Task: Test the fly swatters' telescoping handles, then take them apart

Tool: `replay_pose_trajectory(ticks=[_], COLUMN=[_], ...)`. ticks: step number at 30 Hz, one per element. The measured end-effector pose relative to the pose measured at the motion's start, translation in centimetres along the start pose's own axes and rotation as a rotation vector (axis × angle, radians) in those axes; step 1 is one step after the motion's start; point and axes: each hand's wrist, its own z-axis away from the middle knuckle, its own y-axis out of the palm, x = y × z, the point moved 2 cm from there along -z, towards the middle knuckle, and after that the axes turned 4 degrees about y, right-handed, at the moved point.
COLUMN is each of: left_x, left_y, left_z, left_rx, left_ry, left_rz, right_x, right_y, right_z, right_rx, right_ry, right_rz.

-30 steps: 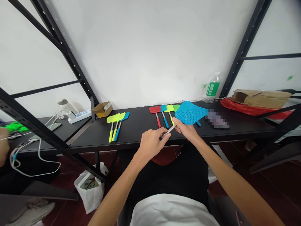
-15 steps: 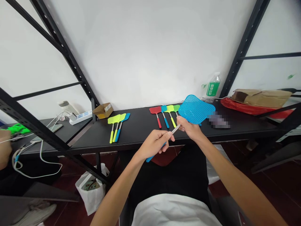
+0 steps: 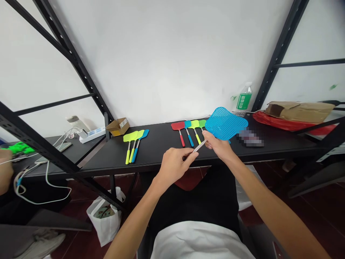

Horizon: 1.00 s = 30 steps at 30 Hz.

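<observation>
Both hands hold one blue fly swatter (image 3: 225, 123) above the front edge of the black table (image 3: 156, 149). My right hand (image 3: 219, 145) grips it just below the blue mesh head. My left hand (image 3: 175, 165) is closed round the handle end, and the thin metal rod (image 3: 198, 146) shows between the two hands. Behind them, several fly swatters (image 3: 190, 129) with red, blue and green heads lie side by side. A second group of three yellow-green and blue fly swatters (image 3: 134, 142) lies further left.
A green-labelled water bottle (image 3: 244, 100) stands at the back right, beside a brown paper package (image 3: 299, 111) on red plastic. A small cardboard box (image 3: 118, 126) and a power strip (image 3: 90, 133) sit at the left. Another person's hand (image 3: 4, 169) shows at the far left. A white bag (image 3: 104, 217) lies on the floor.
The swatter's head has risen and tilted up off the table. My left hand slid along the rod; the blue handle that showed below it half a second ago is now hidden.
</observation>
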Motion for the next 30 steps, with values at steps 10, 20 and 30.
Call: replay_pose_trajectory(ticks=[10,20,30], left_x=[0.7,0.8,1.1], left_y=[0.6,-1.0,-1.9], left_z=[0.1,0.5,0.5], left_rx=[-0.135,-0.252,-0.089], left_ry=[0.031,-0.016,-0.008], left_rz=[-0.412,-0.338,-0.387], right_x=[-0.7,0.4,0.7], right_y=[0.3,-0.8,-0.6], right_z=[0.0,-0.4,-0.5], right_rx=[-0.062,-0.29,-0.306], right_ry=[0.062,0.109,0.108], right_rz=[-0.084,-0.186,-0.167])
